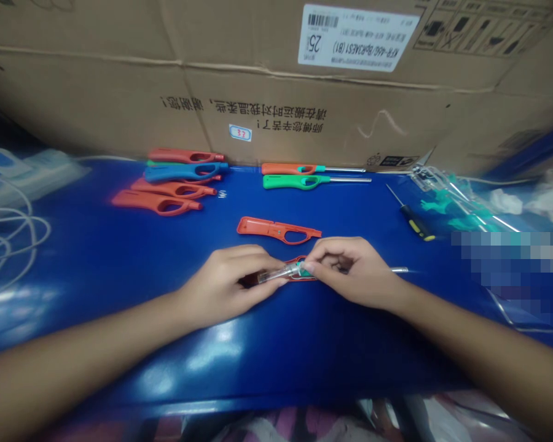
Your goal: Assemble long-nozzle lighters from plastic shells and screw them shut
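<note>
Left hand (228,279): thumb and forefinger closed on 1 clear tube (276,272), which lies tilted slightly, its right end higher, over the tabletop (350,350).

Right hand (352,270): fingers curled, thumb and fingertips drawn together at the tube's right end; whether they pinch the tube or a small part beside it, the view cannot tell.

Beneath the fingertips: 1 orange casing (299,278), mostly covered by the hands, with 1 teal piece (308,270) in it. 1 metal rod (400,270) shows to the right, beyond the right hand.

Just behind the hands: 1 open orange half-shell (279,231), hollow side up, with a looped grip at its right.

Rear left: 1 pile of casings (166,196), orange and red, 1 blue among them and a little green beneath; small pale pins (222,194) close by.

Rear middle: 2 long-nosed lighters side by side, 1 orange lighter (281,168) and 1 green lighter (286,182), metal noses pointing right.

Right: 1 screwdriver (417,223), black and yellow handle; teal parts (435,202) and metal rods near it.

Far left: 1 coiled white cable (30,215).

Backdrop: 1 cardboard box (120,86), printing upside down, 1 white label (358,38).
</note>
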Available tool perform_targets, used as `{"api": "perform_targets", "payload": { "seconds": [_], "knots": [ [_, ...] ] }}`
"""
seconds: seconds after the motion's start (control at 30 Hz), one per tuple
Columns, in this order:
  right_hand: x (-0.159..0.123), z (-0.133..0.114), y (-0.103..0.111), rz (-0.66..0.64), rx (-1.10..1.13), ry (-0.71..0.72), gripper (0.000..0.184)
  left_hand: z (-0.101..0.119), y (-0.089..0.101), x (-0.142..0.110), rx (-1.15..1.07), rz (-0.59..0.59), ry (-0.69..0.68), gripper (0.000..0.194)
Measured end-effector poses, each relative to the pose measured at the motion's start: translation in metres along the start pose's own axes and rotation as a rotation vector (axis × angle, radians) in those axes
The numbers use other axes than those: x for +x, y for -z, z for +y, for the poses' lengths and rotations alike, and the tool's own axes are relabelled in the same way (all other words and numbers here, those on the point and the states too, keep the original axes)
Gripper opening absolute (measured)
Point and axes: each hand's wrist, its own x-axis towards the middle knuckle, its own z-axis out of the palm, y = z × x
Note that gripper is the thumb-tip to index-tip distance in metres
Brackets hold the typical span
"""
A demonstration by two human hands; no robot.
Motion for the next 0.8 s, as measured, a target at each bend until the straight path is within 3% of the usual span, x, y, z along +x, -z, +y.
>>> {"api": "perform_targets", "payload": {
  "seconds": [0.33,0.8],
  "knots": [
    [0.0001,0.0015,-0.0014,0.019,0.007,-0.015,0.026,-0.0004,-0.0002,-0.0005,0.015,-0.002,0.026,0.017],
    [0.0003,-0.0015,-0.001,0.039,-0.007,0.04,0.024,-0.0042,0.0031,0.0004,0.013,0.012,-0.053,0.02]
  ]
}}
